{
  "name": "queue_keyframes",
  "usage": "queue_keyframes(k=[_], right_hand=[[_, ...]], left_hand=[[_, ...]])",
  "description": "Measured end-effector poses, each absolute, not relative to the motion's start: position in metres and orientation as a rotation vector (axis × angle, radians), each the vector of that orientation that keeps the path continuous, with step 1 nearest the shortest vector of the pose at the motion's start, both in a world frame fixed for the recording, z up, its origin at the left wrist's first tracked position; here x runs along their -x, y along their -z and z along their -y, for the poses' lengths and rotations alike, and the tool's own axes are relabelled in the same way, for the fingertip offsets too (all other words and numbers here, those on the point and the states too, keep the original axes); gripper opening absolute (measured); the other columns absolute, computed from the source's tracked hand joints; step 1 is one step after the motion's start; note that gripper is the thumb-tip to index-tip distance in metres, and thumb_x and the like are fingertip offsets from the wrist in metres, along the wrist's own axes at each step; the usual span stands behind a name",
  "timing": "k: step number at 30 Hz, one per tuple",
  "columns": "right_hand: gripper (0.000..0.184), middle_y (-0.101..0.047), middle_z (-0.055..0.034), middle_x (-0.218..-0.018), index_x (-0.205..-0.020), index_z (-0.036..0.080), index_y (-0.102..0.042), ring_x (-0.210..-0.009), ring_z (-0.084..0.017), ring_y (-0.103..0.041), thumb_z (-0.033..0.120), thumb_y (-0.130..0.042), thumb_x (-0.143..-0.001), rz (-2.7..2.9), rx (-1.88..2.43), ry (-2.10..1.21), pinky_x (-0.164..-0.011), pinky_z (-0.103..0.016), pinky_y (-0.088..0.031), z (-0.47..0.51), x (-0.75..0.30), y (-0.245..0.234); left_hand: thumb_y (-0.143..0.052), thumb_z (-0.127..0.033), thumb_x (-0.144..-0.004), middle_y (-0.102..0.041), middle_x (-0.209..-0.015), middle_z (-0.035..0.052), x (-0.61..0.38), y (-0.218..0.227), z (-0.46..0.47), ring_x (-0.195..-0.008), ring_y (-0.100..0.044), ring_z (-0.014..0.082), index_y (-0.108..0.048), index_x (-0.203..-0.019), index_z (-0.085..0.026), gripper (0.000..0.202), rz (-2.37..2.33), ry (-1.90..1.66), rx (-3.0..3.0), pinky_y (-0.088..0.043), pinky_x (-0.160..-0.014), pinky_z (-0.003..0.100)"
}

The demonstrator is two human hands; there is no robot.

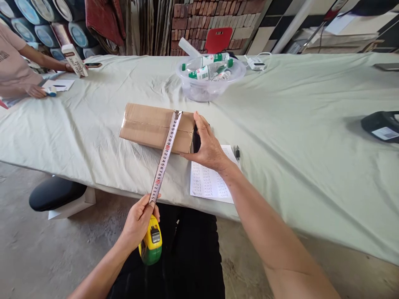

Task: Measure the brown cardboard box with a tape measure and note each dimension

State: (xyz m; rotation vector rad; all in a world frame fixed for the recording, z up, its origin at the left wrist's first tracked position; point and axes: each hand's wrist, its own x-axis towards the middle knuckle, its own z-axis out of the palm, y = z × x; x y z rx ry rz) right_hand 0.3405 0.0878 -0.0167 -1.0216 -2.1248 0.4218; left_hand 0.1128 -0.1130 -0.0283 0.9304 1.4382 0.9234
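Note:
A brown cardboard box (146,122) lies on the cloth-covered table in front of me. Across its top runs the extended blade of a tape measure (150,245), its metal end hooked at the box's far edge. My left hand (140,220) is closed on the blade just in front of the table edge, and the yellow and green case hangs below the fingers. My right hand (210,143) grips the right end of the box, thumb at the near side and fingers at the far side. Something dark shows between palm and box; I cannot tell what it is.
A handwritten sheet (207,178) and a pen (237,153) lie beside my right wrist. Behind the box stands a plastic basin (199,89) of bottles. At left, another person's hand (35,90) rests near papers. A black stool (57,193) stands below the table; a black device (382,126) sits right.

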Motion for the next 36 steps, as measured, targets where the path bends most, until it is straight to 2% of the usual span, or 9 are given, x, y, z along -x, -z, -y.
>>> queue_keyframes(k=[10, 16, 21, 31, 36], right_hand=[[0.121, -0.017, -0.0100, -0.172, -0.164, 0.033, 0.002, -0.160, -0.038, -0.016, 0.055, -0.079, -0.077, 2.161, 1.013, -0.379, -0.126, -0.067, -0.026, -0.083, -0.338, 0.018], [0.114, -0.016, -0.0090, -0.172, -0.164, 0.033, 0.002, -0.160, -0.037, -0.018, 0.057, -0.073, -0.082, 2.169, 0.982, -0.388, -0.121, -0.064, -0.037, -0.079, -0.336, 0.018], [0.114, -0.016, -0.0076, -0.172, -0.165, 0.034, 0.000, -0.160, -0.038, -0.018, 0.056, -0.075, -0.081, 2.150, 0.996, -0.413, -0.120, -0.065, -0.039, -0.080, -0.336, 0.018], [0.121, -0.015, -0.0064, -0.173, -0.165, 0.034, -0.005, -0.161, -0.038, -0.012, 0.055, -0.083, -0.074, 2.107, 0.985, -0.521, -0.123, -0.065, -0.035, -0.085, -0.337, 0.017], [0.131, -0.010, -0.0074, -0.174, -0.164, 0.035, 0.004, -0.160, -0.037, -0.017, 0.055, -0.086, -0.071, 2.081, 0.939, -0.617, -0.124, -0.065, -0.031, -0.095, -0.340, 0.018]], left_hand=[[-0.065, -0.041, -0.089, -0.062, -0.068, 0.0001, -0.119, 0.007, 0.124, -0.062, -0.058, 0.0155, -0.066, -0.113, -0.016, 0.035, -1.445, -0.887, -0.822, -0.046, -0.058, 0.026], [-0.064, -0.041, -0.090, -0.064, -0.069, 0.0006, -0.117, 0.008, 0.128, -0.064, -0.059, 0.0164, -0.065, -0.115, -0.017, 0.035, -1.454, -0.858, -0.818, -0.048, -0.061, 0.027], [-0.063, -0.040, -0.090, -0.062, -0.067, -0.0002, -0.119, 0.008, 0.126, -0.063, -0.057, 0.0159, -0.065, -0.114, -0.017, 0.033, -1.485, -0.867, -0.854, -0.047, -0.059, 0.026], [-0.060, -0.037, -0.092, -0.060, -0.067, -0.0011, -0.114, 0.017, 0.121, -0.063, -0.057, 0.0151, -0.068, -0.115, -0.018, 0.031, -1.495, -0.881, -0.942, -0.048, -0.061, 0.026], [-0.060, -0.041, -0.092, -0.059, -0.068, 0.0003, -0.088, 0.011, 0.112, -0.062, -0.055, 0.0152, -0.069, -0.116, -0.015, 0.036, -1.434, -0.824, -1.043, -0.046, -0.059, 0.025]])
